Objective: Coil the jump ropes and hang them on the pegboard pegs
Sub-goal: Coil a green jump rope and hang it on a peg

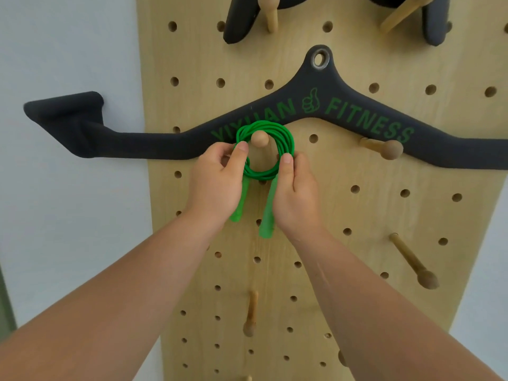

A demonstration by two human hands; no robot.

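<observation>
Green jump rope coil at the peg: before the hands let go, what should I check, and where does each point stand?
1. Loop over peg: ok. The round-headed wooden peg shows through the centre of the green jump rope coil.
2. Coil seated behind the peg's head: cannot tell.
3. Grip: ok. The left hand pinches the coil's left side, the right hand its right side.
4. Loops bunched, none straying: ok.
5. Two translucent green handles hang below the coil: ok.
6. Coil clear of the black padded bar with green lettering behind it: cannot tell; they overlap in view.
</observation>
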